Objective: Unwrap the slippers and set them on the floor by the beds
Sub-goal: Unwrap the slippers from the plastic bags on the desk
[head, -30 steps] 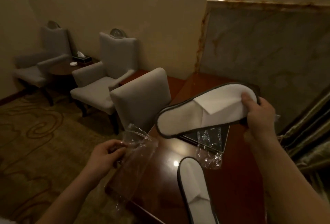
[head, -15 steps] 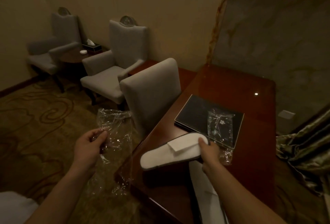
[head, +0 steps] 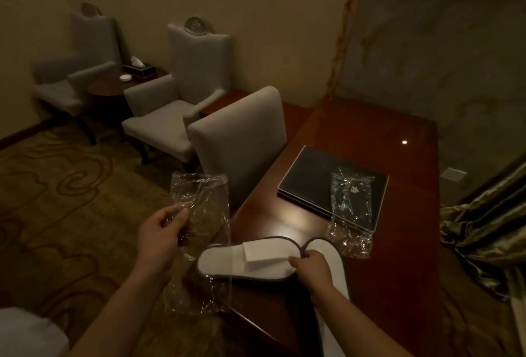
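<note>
Head view, looking forward-down over desk [head: 355, 134], hands near.

Left hand [head: 163, 238] pinches a crumpled clear plastic wrapper [head: 200, 208], held off the table edge. Right hand [head: 311, 267] grips the toe end of a flat white dark-trimmed slipper [head: 242, 262] at the near edge of the glossy red-brown wooden desk [head: 370, 134]. A second matching slipper [head: 330, 250] touches it. Another clear plastic wrapper [head: 351, 211] lies partly on a black rectangular folder [head: 307, 183].

Left hand [head: 162, 238] pinches the plastic wrapper [head: 205, 200]; right hand [head: 311, 270] grips a slipper [head: 227, 260], fingers curled

A slipper [head: 242, 264] lies on the desk [head: 370, 129], before the folder [head: 307, 183].
</note>
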